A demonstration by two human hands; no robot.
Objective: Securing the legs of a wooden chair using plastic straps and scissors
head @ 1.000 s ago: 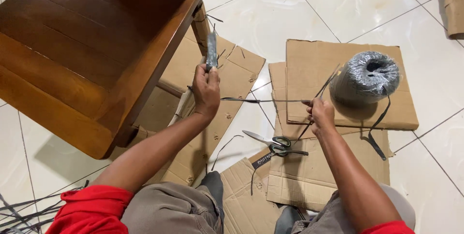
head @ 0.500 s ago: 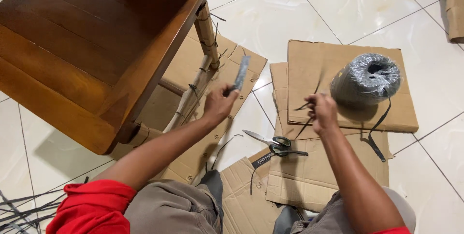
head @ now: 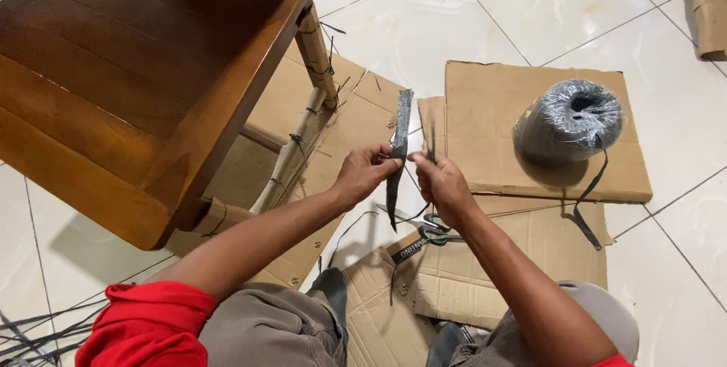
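Cardboard (head: 530, 109) underlies twine spool (head: 569, 123), scissors (head: 432, 229), chair (head: 129, 71).

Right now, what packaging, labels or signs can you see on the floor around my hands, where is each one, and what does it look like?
Flattened cardboard sheet: right of the hands, brown, rectangular, under the grey twine spool.
Cardboard pieces: under the wooden chair, brown, flat.
Cardboard flap: near the knees, brown, creased.
Small label: below the right hand, dark strip with pale print.
No signs or screens.
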